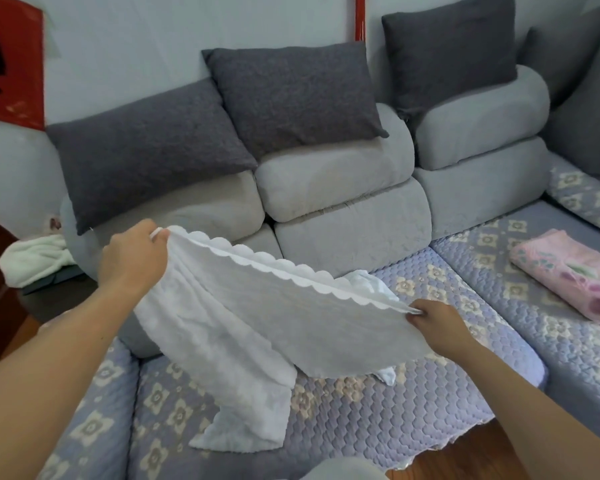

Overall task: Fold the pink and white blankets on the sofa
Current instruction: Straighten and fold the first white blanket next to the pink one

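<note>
A: Where is the white blanket (257, 317)?

B: Held up over the sofa seat. The left hand (136, 258) pinches one end of its scalloped edge (284, 271), with fingers and thumb curled round the cloth. The right hand (437, 320) pinches the other end of that same edge, lower and further right.

A: So the edge is pulled straight?

B: Nearly; it runs in a slanting line from the raised left hand down to the right hand. The rest of the cloth hangs below it, and a long tail droops from the left side onto the quilted seat cover (343, 410), where its lower corner lies flat. A bit more white cloth shows bunched behind and under the stretched part.

A: And the pink blanket (568, 275)?

B: It lies folded in a thick rectangle on the next seat section to the right, well apart from both hands. It carries a flower print.

A: What else is on the sofa?

B: Dark grey pillows. One (142, 150) leans at the left, another (295, 98) just beside it overlaps its top corner, and a third (447, 57) stands on the backrest further right. The light grey backrest cushions (333, 178) sit stacked in two rows beneath them.

A: Anything past the sofa arm?

B: A pale crumpled cloth (35, 258) lies on a dark surface at the left. A red sheet with black brushwork (11, 60) hangs on the wall above.
</note>
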`<action>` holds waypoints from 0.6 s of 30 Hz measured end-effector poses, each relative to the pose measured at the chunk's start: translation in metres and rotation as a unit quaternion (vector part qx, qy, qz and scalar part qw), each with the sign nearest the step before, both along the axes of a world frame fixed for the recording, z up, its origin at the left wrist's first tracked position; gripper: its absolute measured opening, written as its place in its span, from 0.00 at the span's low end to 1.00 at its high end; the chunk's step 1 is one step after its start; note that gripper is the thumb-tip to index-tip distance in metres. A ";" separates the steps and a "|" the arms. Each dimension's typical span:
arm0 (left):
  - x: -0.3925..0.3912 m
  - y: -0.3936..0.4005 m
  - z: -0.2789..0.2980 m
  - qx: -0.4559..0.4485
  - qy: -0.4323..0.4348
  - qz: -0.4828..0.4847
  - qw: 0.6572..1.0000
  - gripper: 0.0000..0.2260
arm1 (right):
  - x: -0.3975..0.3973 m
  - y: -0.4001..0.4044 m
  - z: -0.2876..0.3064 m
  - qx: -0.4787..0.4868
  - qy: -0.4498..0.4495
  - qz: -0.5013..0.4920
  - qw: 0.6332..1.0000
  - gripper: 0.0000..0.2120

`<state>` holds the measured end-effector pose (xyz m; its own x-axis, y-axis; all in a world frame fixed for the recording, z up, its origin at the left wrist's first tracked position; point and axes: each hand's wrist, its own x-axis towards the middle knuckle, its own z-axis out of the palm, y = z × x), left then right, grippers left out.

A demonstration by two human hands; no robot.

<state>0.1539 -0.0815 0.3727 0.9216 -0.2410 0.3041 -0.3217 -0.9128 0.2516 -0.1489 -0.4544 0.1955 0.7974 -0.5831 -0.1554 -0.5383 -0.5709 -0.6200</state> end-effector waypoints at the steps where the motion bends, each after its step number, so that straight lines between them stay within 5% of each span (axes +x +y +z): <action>1: 0.004 0.007 -0.008 0.010 0.013 0.014 1.000 0.17 | -0.003 0.001 0.003 0.027 -0.038 -0.011 0.999 0.09; 5: 0.016 0.034 -0.037 0.066 0.072 0.098 0.990 0.15 | -0.017 0.008 0.017 0.113 -0.117 -0.018 0.987 0.10; 8: 0.016 0.045 -0.051 0.074 0.113 0.142 0.980 0.15 | -0.031 0.012 0.017 -0.019 -0.036 0.098 0.994 0.12; 12: 0.011 0.051 -0.064 0.068 0.144 0.159 0.974 0.16 | -0.043 0.020 -0.002 -0.117 0.026 0.252 0.960 0.08; 18: 0.008 0.056 -0.075 0.032 0.173 0.165 0.971 0.16 | -0.056 0.033 -0.018 -0.237 0.062 0.401 0.883 0.31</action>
<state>0.1618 -0.0254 0.2977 0.9961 0.0771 -0.0422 0.0848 -0.9689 0.2326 -0.2052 -0.4217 0.1772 0.9773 0.1391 -0.1599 0.1108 -0.9785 -0.1737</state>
